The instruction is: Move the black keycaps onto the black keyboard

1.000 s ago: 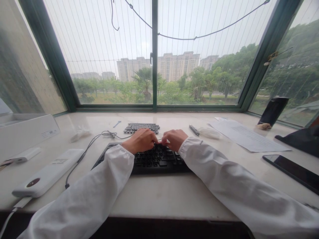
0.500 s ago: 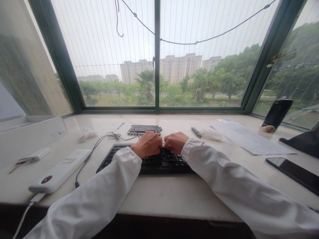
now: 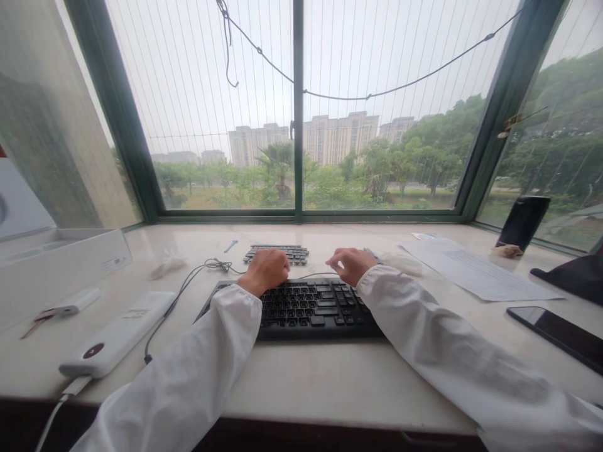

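A black keyboard [image 3: 301, 307] lies in front of me; several spots show bare sockets where keycaps are off. My left hand [image 3: 267, 270] is closed over its upper left part, knuckles up; anything inside the fingers is hidden. Over the upper right edge, my right hand [image 3: 351, 265] has its thumb and forefinger drawn together in a pinch, and whatever they hold is too small to make out. Behind the keyboard, loose black keycaps [image 3: 296, 253] are laid out in rows, partly covered by my left hand. A dark cable [image 3: 188, 279] runs to the left.
On the left are a white power bank [image 3: 117, 333], a small white device [image 3: 78, 301] and an open white box [image 3: 61, 263]. To the right lie a printed sheet [image 3: 480, 267], a phone [image 3: 558, 333] and an upright dark object [image 3: 525, 220]. A window frame [image 3: 301, 216] closes the back.
My hands have moved apart from where they met over the keyboard: the left slightly left, the right to the right. More keys now show between them. The view has tilted slightly up.
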### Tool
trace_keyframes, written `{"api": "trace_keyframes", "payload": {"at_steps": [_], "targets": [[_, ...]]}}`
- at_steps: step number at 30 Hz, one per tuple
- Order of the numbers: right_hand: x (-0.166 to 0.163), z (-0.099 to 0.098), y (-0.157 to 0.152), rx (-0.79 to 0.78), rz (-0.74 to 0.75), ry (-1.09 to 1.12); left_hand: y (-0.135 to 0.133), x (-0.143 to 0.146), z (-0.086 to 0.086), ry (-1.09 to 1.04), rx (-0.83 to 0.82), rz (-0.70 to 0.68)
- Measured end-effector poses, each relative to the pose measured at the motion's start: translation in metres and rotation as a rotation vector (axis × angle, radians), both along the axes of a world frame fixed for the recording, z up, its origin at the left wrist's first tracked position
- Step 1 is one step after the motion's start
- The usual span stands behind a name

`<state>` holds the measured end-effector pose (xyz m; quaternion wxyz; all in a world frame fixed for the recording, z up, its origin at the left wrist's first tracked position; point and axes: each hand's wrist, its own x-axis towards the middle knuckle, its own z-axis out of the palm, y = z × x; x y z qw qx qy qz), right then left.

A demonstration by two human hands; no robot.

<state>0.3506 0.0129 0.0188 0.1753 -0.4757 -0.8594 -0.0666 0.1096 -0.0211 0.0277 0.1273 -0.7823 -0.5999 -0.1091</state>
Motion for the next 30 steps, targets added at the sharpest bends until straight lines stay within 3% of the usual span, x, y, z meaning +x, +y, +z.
{"api": "trace_keyframes", "payload": {"at_steps": [8, 13, 23, 30], "targets": [[0.007, -0.005, 0.012, -0.024, -0.102, -0.009, 0.004, -0.003, -0.006, -0.006, -0.004, 0.078], [-0.008, 0.000, 0.024, -0.061, -0.108, -0.034, 0.004, -0.002, -0.006, -0.017, -0.010, 0.065], [-0.076, 0.021, 0.110, -0.114, -0.150, -0.127, 0.002, -0.004, -0.001, -0.035, -0.026, 0.105], [-0.103, 0.015, 0.151, -0.170, -0.164, -0.169, 0.000, -0.006, 0.006, -0.066, -0.131, 0.144]]}}
